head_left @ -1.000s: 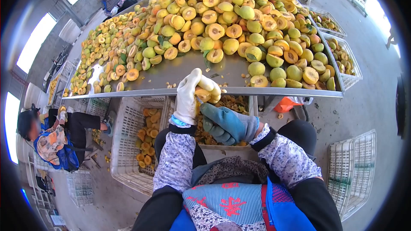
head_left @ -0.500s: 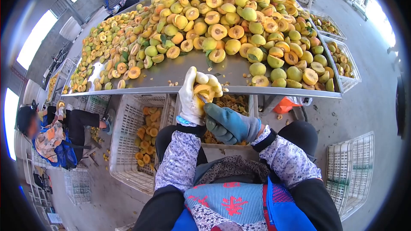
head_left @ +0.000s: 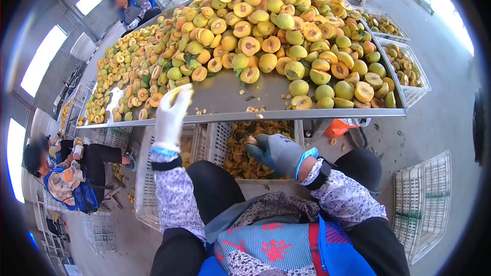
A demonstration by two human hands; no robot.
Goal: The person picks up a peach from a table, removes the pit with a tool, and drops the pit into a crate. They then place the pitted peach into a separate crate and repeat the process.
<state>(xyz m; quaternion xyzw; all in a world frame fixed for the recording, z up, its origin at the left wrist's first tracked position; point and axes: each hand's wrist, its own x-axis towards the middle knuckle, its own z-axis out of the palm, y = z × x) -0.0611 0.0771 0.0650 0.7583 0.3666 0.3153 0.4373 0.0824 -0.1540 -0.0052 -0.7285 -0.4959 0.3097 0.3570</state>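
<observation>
peach half, at top of left grip

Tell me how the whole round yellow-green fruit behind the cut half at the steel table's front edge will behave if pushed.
The whole round yellow-green fruit would probably roll: it is round, on the steel table. Its skin looks firm, so a light push likely won't harm it. The cut yellow fruit half in front may block it.

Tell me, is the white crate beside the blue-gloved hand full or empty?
Partly full: orange fruit pieces lie inside the crate, and its white wall rises bare above them.
</observation>
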